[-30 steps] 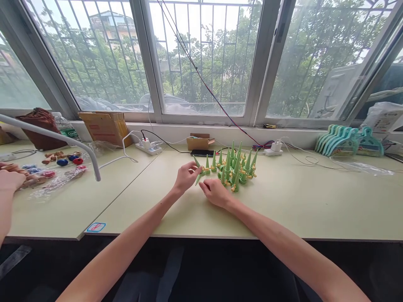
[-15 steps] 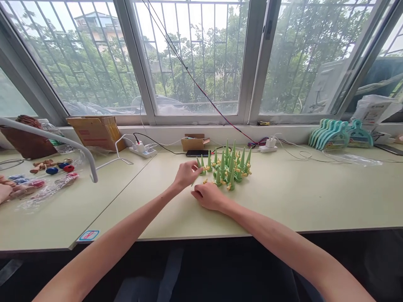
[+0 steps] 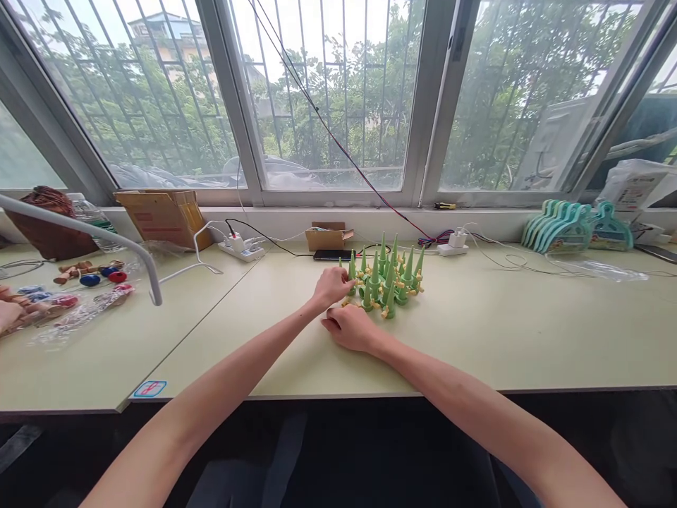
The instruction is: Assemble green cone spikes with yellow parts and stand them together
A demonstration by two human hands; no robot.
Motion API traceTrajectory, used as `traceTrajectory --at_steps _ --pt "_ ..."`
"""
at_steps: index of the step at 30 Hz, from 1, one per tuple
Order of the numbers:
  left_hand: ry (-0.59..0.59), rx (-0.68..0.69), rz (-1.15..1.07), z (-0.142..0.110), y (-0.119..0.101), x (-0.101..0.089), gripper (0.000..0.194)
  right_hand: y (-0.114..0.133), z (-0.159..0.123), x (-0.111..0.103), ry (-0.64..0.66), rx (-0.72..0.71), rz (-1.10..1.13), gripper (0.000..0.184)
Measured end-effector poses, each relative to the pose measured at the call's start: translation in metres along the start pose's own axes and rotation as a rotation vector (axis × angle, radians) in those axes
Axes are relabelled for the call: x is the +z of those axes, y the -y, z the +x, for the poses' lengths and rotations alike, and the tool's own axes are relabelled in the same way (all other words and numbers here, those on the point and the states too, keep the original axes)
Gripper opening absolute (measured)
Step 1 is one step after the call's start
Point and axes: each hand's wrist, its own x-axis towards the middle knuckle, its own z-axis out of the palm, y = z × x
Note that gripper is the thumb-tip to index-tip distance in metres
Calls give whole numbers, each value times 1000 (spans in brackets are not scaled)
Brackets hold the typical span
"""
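A cluster of green plant watering spikes (image 3: 390,279) with small yellow valves stands upright, tips up, on the table. At the cluster's left edge is my left hand (image 3: 332,286), fingers closed at the base of a spike (image 3: 352,265); its fingertips are partly hidden. Just in front, my right hand (image 3: 352,329) rests on the table with its fingers curled, and what they hold, if anything, is hidden. A yellow valve (image 3: 346,303) shows between the two hands.
Behind the spikes lie a black phone (image 3: 332,255) and a small open cardboard box (image 3: 328,238). Power strips (image 3: 241,250) and cables run along the window ledge. Teal hangers (image 3: 560,227) stand at right. On the left are a white lamp arm (image 3: 142,264), wooden toys and another person's hand (image 3: 8,315).
My left hand has moved slightly right and closer to the spikes, now covering some at the left edge. My right hand has stayed in place. The view has shifted slightly.
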Motion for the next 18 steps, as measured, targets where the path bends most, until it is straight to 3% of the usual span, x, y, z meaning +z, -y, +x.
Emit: traceTrajectory --at_steps 7,12,15,18 --pt "48 27 -42 -4 8 -9 24 2 -1 -3 33 13 -19 28" --pt "-40 23 -7 -9 19 -23 18 3 -2 -8 11 84 -58 24" --pt "-75 -44 62 -14 27 -26 26 1 -3 -10 -66 139 -86 21" --pt "-5 -38 156 -18 35 -23 45 -1 -3 -13 -130 167 -104 19"
